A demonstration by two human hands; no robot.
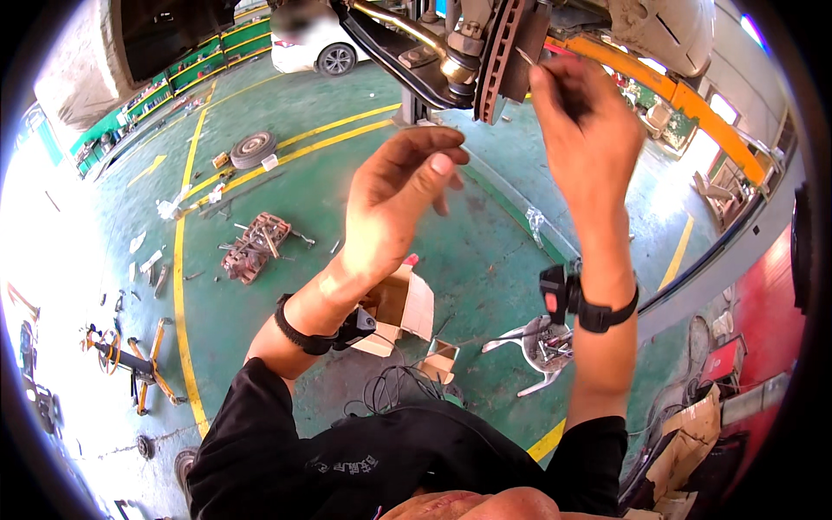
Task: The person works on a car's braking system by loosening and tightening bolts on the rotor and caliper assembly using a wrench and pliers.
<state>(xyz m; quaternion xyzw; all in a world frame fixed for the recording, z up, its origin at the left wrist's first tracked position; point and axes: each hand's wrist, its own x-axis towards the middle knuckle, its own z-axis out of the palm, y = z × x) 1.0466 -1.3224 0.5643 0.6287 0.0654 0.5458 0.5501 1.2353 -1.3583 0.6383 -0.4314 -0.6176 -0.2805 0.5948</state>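
Observation:
Raised overhead, my right hand pinches a thin metal pin between thumb and fingertips, close beside the brake disc. The pin's exact kind is too small to tell. My left hand is held lower, its fingers loosely curved and the thumb apart, with nothing visible in it. Just above it hang the ball joint and a black control arm of the lifted car. A metal rod runs into the joint area. Both wrists wear black straps with small devices.
An orange lift arm stretches to the right. Below lie an open cardboard box, a white stool with metal parts, coiled cables and a rusty part with tools. A wheel and a white car are farther off.

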